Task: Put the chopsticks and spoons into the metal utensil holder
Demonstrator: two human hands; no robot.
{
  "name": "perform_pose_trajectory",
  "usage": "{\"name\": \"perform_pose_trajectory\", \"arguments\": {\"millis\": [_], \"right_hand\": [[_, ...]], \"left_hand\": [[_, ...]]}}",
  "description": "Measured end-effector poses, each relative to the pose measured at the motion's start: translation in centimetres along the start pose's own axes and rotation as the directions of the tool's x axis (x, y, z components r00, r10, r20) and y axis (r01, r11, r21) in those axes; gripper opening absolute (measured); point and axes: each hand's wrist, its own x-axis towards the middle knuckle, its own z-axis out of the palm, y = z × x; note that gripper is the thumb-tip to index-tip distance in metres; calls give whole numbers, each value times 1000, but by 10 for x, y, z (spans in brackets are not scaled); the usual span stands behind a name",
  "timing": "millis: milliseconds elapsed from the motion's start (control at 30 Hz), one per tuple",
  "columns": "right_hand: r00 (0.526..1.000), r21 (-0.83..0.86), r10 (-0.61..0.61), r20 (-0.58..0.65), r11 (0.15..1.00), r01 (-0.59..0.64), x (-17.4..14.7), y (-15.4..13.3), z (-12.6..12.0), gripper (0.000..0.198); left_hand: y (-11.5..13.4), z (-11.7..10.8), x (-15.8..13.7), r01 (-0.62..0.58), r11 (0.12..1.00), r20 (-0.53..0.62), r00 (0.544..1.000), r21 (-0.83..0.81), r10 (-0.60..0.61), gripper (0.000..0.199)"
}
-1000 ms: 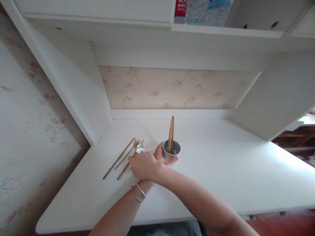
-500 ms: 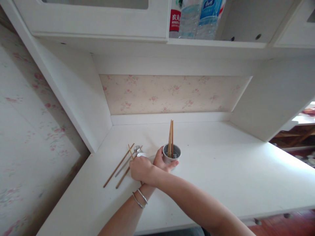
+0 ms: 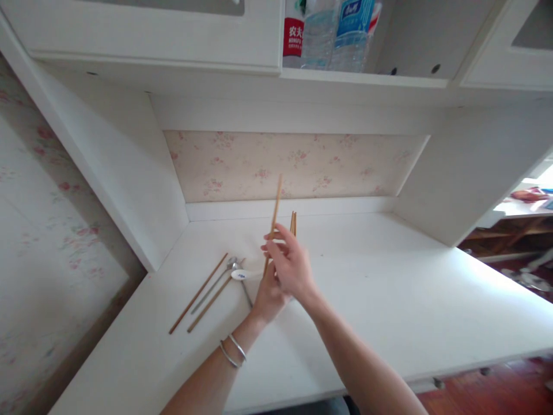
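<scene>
My right hand [image 3: 296, 268] is closed around a wooden chopstick [image 3: 277, 202], which it holds nearly upright. Just below it, my left hand [image 3: 270, 297], with two silver bangles [image 3: 233, 350] at the wrist, is wrapped around a metal cup that my right hand now hides. Tips of other upright chopsticks [image 3: 293, 221] rise from behind my right hand. To the left on the white counter lie two loose chopsticks [image 3: 199, 293], a metal spoon [image 3: 232, 264] and a white spoon [image 3: 240, 275]. Another thin grey handle [image 3: 247, 294] lies beside my left wrist.
The white counter [image 3: 367, 300] runs below a cabinet [image 3: 164, 40] with an open shelf holding plastic bottles [image 3: 317, 40]. Side panels [image 3: 103, 161] stand left and right. A floral wall [image 3: 259, 167] closes the back.
My right hand has lifted a chopstick off the counter and carried it up and right, over to the cup. My left hand stays at the cup. The view has shifted slightly.
</scene>
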Motion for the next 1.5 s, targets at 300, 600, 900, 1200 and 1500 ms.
{"name": "perform_pose_trajectory", "arguments": {"millis": [300, 600, 900, 1200, 1500], "right_hand": [[936, -3, 157, -315, 986, -167, 21, 51, -76, 33], [973, -227, 217, -82, 946, -231, 2, 76, -79, 26], [967, -102, 254, 32, 963, -250, -2, 75, -81, 33], [963, -93, 268, 35, 960, -264, -2, 78, -81, 33], [953, -74, 295, 72, 954, -290, -3, 79, -81, 39]], "left_hand": [[2, 8, 1, 1, 1000, -31, 1000, 1, -1, 67], [-1, 7, 4, -3, 998, -42, 999, 58, 6, 69], [2, 5, 2, -22, 994, -27, 999, 105, 25, 67], [2, 4, 2, -13, 999, 14, 1000, 34, 13, 71], [10, -8, 0, -30, 985, 97, 995, 168, 14, 81]]}}
